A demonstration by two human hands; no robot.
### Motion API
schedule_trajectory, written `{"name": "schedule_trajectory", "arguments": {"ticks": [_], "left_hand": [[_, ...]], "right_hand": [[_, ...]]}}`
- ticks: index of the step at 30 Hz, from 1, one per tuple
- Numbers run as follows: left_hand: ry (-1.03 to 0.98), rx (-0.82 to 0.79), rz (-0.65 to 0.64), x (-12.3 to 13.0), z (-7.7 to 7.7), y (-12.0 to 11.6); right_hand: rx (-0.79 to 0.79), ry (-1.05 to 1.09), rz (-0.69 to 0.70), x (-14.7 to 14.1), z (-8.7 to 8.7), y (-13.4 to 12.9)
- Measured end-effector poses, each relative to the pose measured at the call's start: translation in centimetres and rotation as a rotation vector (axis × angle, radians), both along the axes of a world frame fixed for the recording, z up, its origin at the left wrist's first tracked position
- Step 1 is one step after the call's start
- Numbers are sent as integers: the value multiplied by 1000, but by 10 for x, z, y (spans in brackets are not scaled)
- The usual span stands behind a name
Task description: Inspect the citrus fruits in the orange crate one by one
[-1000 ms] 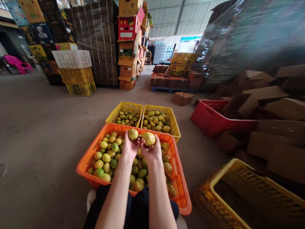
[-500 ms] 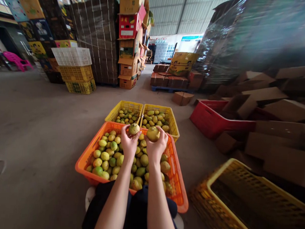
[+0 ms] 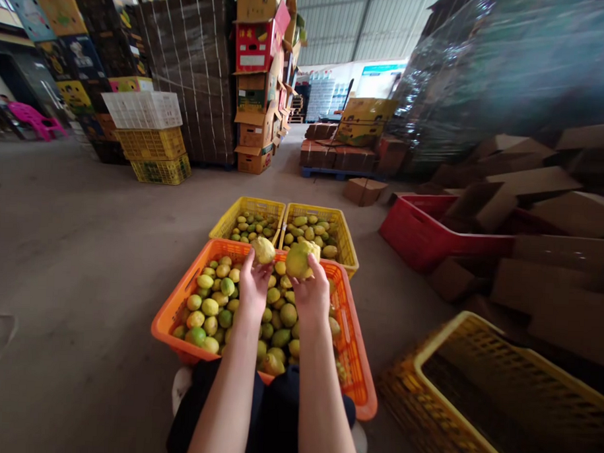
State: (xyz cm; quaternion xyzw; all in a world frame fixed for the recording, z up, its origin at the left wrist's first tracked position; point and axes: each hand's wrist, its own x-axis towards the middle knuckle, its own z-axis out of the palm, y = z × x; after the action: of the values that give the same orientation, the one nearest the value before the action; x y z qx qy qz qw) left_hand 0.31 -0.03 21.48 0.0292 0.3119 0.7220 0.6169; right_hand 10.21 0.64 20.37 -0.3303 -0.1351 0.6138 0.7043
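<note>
- Left grip: thumb up the outer side, fingers curled beneath, with hold of the left fruit just ahead of the palm; that fruit looks roundish, so its long axis is hard to tell.
- Right grip: part curled, thumb over the outer side and fingers underneath, with hold of the right fruit, ahead and slightly inward; its pale, lumpy end appears to point outward and away.
- Between the grips: a narrow gap, the two held fruits side by side and apart.
- Below both grips: loose fruit in the orange crate.
- Straight beyond: two yellow crates holding fruit, the left yellow crate nearer the left grip, the right yellow crate nearer the right.
</note>
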Motion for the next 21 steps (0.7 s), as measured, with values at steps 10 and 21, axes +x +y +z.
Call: {"name": "schedule_trajectory", "arguments": {"ticks": [10, 21], "left_hand": [[-30, 10, -64, -2, -3, 3], [-89, -79, -191, -2, -3, 0]], "right_hand": [[-30, 164, 55, -6, 8, -2], [-182, 145, 251, -3, 8, -4]]}}
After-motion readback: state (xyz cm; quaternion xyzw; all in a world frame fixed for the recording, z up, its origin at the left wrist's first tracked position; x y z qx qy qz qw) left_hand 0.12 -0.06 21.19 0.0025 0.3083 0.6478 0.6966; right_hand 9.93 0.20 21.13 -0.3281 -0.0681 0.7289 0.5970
